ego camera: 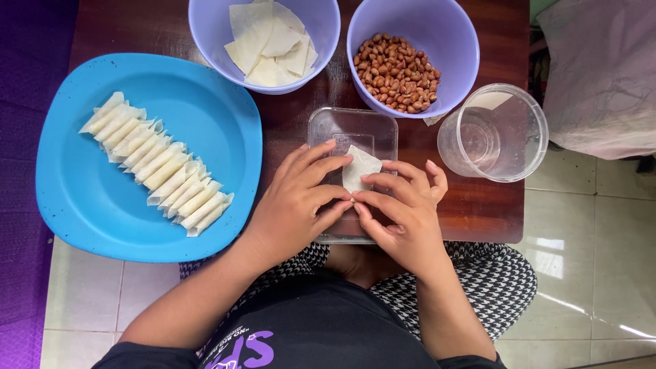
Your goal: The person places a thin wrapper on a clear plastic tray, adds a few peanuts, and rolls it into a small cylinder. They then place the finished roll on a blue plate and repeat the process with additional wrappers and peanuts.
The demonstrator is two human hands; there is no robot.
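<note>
Both hands meet over a clear tray (328, 126) at the near edge of the dark worktop (478, 205). Left hand (297, 198) and right hand (403, 212): fingertips pinched on a small white wrapper (360, 166), folded to a point, held just above the tray. Each grip narrow, closed on the wrapper.

Left: blue plate (82, 198) with a diagonal row of rolls (160, 167). Far: lilac bowl (205, 27) of flat wrappers, second bowl (444, 34) of peanuts (396, 72). Right: clear cup (495, 133), upright.
</note>
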